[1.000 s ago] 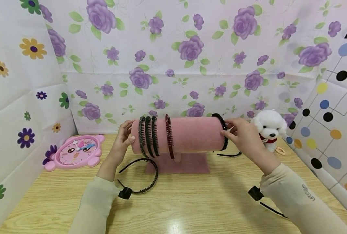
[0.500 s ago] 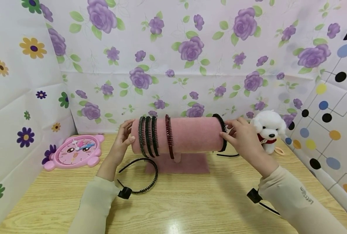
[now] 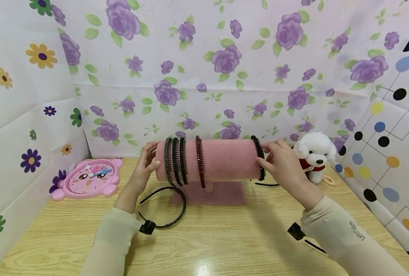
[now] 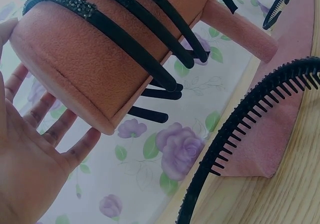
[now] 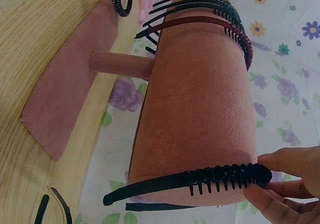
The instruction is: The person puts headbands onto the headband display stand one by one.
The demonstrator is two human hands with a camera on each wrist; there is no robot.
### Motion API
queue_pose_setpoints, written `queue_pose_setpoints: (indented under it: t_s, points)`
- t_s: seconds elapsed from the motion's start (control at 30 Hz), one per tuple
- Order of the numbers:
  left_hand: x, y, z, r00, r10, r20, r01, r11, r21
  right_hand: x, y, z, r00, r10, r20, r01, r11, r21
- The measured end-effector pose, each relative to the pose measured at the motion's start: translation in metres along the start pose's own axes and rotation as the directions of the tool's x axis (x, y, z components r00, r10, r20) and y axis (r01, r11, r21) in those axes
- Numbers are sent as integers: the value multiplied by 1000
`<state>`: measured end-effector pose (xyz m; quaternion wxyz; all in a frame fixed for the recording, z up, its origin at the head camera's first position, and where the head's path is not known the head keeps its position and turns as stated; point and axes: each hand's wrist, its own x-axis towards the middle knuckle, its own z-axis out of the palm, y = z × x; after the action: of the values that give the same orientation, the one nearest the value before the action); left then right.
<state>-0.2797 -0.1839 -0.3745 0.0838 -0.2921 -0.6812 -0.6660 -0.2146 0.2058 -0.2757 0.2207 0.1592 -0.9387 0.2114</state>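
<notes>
Around the right end of the pink, velvety, horizontal cylinder (image 3: 228,159), the black, toothed, curved headband (image 3: 258,157) is sitting, and the right hand (image 3: 285,165) is pinching it between thumb and fingers; at the cylinder's left end, the left hand (image 3: 145,165) is resting with fingers spread apart. Too strong an outward pull could be making the headband slip off the cylinder. Right of the cylinder, the beige fabric sleeve (image 3: 337,239) is showing dark lettering, "Lets", the rest being unclear.
</notes>
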Motion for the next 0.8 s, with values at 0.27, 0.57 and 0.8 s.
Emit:
queue_pose_setpoints:
  t_s: [0.27,0.57,0.8]
  points:
    - [1,0,0,1000,3,-3,-3,1000,0,5,-4,0,999,19,27,-18,1000,-14]
    - [0,0,-1,1000,0,-5,0,1000,2,7,-2,-1,996,62,65,-66,996,57]
    - [0,0,0,1000,5,2,-5,1000,-1,10,8,-10,991,46,126,-58,993,99]
